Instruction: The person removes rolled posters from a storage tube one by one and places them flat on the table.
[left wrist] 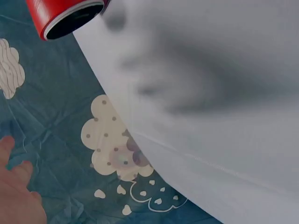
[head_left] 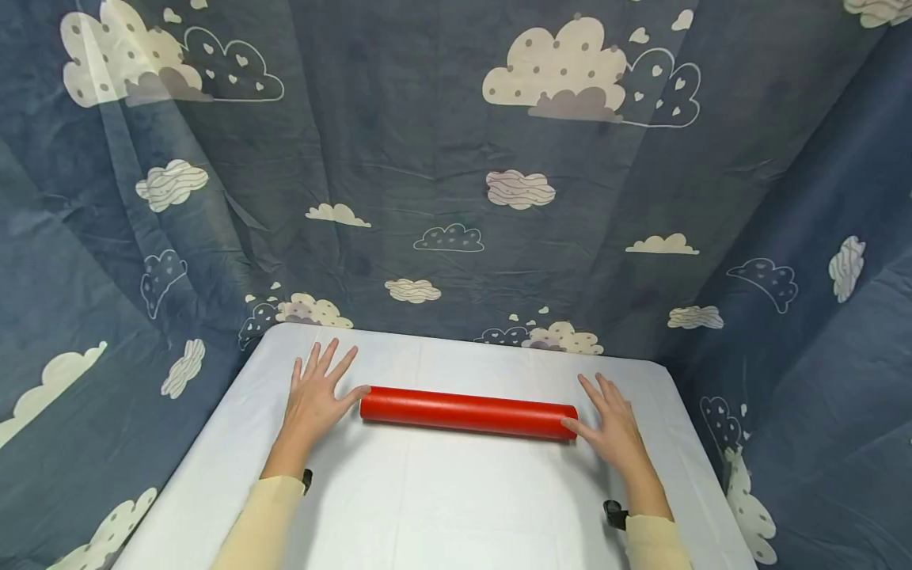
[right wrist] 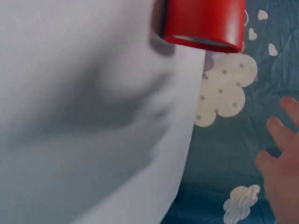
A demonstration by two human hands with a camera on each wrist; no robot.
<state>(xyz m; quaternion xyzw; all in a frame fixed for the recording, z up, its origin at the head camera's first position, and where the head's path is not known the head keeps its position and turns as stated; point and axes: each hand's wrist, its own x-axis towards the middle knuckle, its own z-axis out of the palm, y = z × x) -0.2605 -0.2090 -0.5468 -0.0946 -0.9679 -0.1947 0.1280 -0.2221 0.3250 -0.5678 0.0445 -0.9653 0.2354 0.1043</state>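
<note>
A long red tube [head_left: 466,412] lies across the white table, nearly level from left to right. Its left end shows a dark hollow opening with a pale rim in the left wrist view, where the red tube [left wrist: 60,14] enters at the top. The left hand [head_left: 317,400] is spread beside that end, thumb tip right at it. At the opposite end, the right hand [head_left: 611,423] has its fingers apart and its thumb overlapping the tube's edge. In the right wrist view the tube's end [right wrist: 205,25] is above and left of the fingers. Neither hand grips anything.
A white cloth-covered table [head_left: 456,491] with rounded far corners lies under the tube. Dark blue fabric [head_left: 442,134] printed with clouds hangs behind it and along both sides. Each wrist wears a dark band, and both arms have pale yellow sleeves [head_left: 264,518].
</note>
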